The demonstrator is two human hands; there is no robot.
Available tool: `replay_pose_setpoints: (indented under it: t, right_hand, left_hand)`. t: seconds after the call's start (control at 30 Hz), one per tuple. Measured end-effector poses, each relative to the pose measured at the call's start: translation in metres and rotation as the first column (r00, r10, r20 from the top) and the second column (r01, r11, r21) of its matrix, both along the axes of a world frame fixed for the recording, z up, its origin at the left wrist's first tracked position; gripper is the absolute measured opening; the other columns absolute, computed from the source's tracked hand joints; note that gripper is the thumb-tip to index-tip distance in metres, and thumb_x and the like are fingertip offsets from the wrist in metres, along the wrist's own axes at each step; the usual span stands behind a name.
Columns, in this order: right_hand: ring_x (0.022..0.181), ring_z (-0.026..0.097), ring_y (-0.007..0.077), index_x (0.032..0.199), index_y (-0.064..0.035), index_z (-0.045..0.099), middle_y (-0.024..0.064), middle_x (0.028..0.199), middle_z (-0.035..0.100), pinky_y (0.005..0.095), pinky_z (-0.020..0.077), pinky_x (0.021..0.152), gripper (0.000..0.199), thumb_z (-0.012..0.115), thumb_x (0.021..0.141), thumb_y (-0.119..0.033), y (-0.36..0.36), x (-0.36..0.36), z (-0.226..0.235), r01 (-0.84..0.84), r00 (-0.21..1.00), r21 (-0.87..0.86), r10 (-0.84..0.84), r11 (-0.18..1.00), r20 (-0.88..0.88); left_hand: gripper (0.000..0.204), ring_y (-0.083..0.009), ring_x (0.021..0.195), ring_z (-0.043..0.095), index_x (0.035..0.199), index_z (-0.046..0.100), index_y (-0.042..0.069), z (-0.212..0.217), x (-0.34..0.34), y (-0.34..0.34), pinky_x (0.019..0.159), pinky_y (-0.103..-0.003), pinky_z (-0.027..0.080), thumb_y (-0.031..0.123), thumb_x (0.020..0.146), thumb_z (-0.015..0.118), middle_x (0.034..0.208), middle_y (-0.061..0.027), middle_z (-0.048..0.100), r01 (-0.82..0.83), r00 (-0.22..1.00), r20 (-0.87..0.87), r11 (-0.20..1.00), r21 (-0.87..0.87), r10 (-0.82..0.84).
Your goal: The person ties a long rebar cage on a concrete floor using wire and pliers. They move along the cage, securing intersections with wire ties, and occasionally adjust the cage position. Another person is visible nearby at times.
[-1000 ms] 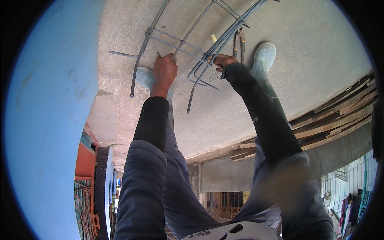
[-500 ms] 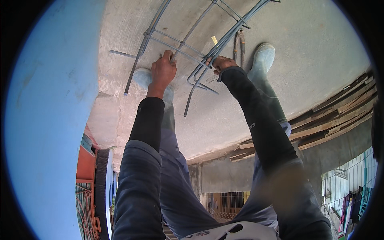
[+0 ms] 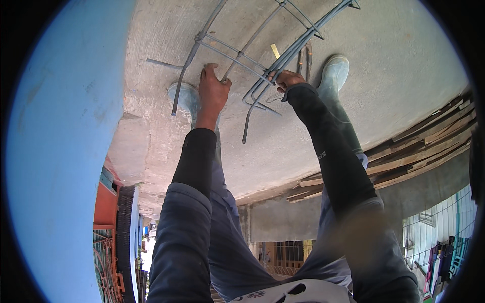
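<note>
Gripping steel rods (image 3: 262, 65) at upper centre: left hand (image 3: 212, 91) closed on cross rod, right hand (image 3: 287, 79) clasping bundle running upper right.

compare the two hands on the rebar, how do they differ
The left hand shows its whole back, fingers reaching up to a thin crossbar of the rebar. The right hand is mostly hidden, curled round the thicker bundle of bars. Both wear long dark sleeves and work above the concrete floor.

surface: concrete slab (image 3: 404, 76) | on it: rebar frame (image 3: 252, 55), wooden planks (image 3: 419, 151), boots (image 3: 333, 73)
</note>
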State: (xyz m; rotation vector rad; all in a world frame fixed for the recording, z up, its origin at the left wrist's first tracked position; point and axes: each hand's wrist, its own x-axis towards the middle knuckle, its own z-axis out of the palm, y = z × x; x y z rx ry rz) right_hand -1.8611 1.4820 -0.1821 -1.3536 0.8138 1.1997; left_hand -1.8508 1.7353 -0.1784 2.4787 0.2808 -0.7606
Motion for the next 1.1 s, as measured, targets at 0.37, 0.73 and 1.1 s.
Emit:
replay_pose_setpoints:
  t: [0.37,0.73,1.1]
  right_hand:
    - [0.076,0.06,0.0153,0.086,0.0049,0.055,0.0094,0.092,0.058,0.0282,0.0564,0.068,0.007,0.05,0.085,0.01,-0.003,-0.004,0.004,-0.131,0.977,0.02,0.125,0.991,0.173]
    - [0.078,0.064,0.0184,0.096,0.0003,0.065,0.0084,0.09,0.062,0.027,0.0546,0.065,0.024,0.061,0.076,0.011,-0.017,-0.016,-0.008,-0.437,0.639,-0.151,0.425,0.887,0.641]
    - [0.072,0.06,0.0164,0.097,-0.0015,0.066,0.0058,0.085,0.062,0.0263,0.0508,0.063,0.02,0.061,0.078,0.004,-0.024,-0.027,-0.031,-0.446,0.751,-0.138,0.454,0.884,0.479]
  left_hand:
    - [0.016,-0.0312,0.1,0.059,0.098,0.064,0.007,0.051,0.0,-0.044,0.089,-0.038,0.046,0.006,0.082,0.064,0.104,-0.0165,0.06,0.066,0.951,0.307,0.996,-0.058,-0.045]
    - [0.02,-0.0179,0.087,0.064,0.109,0.049,-0.004,0.04,-0.009,-0.08,0.078,-0.029,0.048,0.003,0.091,0.053,0.1,-0.0149,0.067,-0.678,0.671,-0.713,0.556,-0.48,0.203]
    - [0.018,-0.0159,0.081,0.062,0.108,0.049,0.0,0.029,-0.025,-0.092,0.073,-0.027,0.047,0.004,0.091,0.055,0.099,-0.0149,0.067,-0.744,0.65,-0.693,0.445,-0.498,0.311]
